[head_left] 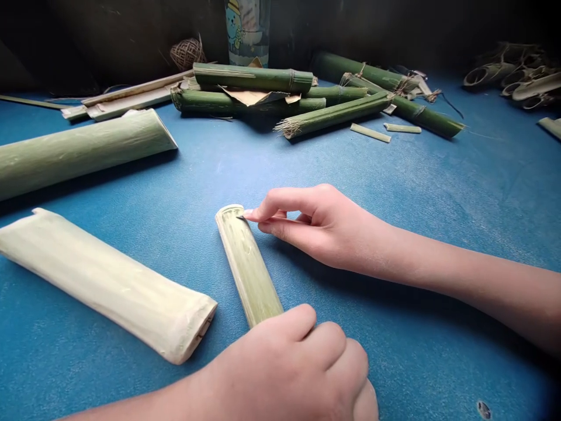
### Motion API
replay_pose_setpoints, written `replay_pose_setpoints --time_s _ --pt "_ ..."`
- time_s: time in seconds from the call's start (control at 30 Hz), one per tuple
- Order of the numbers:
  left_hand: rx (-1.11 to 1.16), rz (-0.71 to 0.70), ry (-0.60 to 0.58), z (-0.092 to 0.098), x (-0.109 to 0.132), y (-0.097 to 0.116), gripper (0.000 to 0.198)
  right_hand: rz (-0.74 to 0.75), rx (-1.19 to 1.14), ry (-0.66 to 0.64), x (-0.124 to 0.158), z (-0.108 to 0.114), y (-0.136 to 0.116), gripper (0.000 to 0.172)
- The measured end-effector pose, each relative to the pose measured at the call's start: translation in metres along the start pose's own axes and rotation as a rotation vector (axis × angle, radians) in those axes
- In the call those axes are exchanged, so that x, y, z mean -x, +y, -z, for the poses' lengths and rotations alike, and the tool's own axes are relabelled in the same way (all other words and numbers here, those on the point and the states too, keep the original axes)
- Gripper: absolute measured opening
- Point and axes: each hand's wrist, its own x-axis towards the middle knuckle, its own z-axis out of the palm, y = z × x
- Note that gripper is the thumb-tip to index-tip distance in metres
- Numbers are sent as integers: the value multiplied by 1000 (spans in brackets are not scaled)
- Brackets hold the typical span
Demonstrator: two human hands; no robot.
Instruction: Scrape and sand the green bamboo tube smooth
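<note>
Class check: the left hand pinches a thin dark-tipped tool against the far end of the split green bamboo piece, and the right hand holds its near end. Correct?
No, the hands are swapped: the head view shows the right hand pinching the thin dark-tipped tool against the far end of the split green bamboo piece, and the left hand holding its near end.

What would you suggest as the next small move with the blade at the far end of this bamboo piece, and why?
I would probably ease the small blade a little further into the far end of the split bamboo piece, keeping it pinched in the right hand. Its tip sits right at the rim, and the left hand is already steadying the near end on the blue table.
</note>
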Motion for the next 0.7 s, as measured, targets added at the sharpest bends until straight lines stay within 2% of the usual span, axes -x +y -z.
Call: replay_pose_setpoints --time_s 0.13,0.3,0.47,0.53,0.63,0.7 --pt "-14 21 36 -3 -1 1 32 -19 100 33 4 -7 -3 15" --pt "-22 30 45 -6 -2 3 31 -19 154 74 6 -16 -2 16" --pt "-30 70 76 -10 -2 4 31 -23 -110 230 2 -14 4 12" --pt "-52 80 105 -12 -2 4 31 -25 -170 189 0 -10 4 11" --pt "-73 67 142 -14 -2 4 31 -65 -133 38 -3 -4 3 12" --pt "-77 69 147 -15 -1 4 31 -93 -112 -8 -4 0 2 13"
